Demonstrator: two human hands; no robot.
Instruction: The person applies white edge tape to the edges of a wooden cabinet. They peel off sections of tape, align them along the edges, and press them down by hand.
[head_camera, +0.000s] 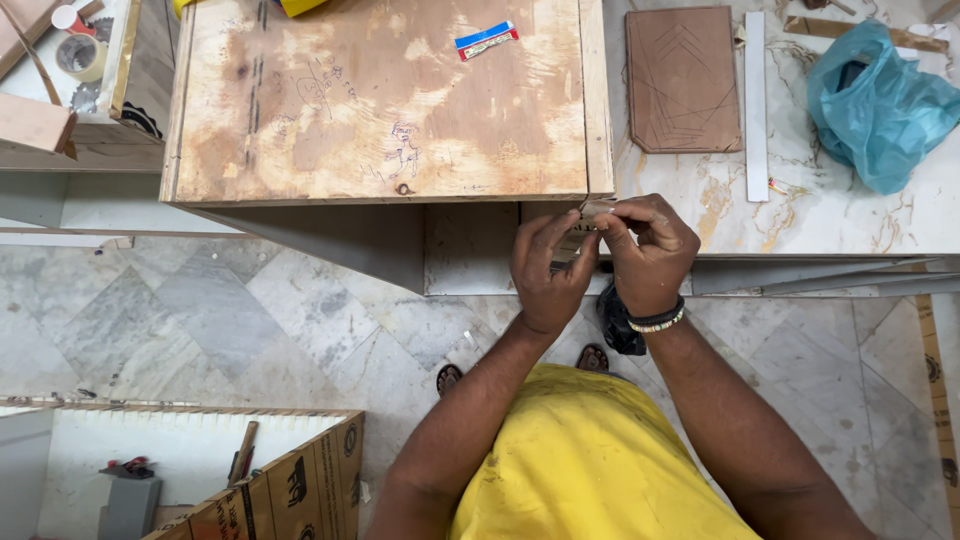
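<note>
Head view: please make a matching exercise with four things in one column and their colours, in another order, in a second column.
Things:
1. plastic bag
2. shirt
3. strip
4. scored panel

Colours:
A. white
B. brown
C. blue-green
D. yellow

Pairs: 1-C, 2-D, 3-A, 4-B
</note>
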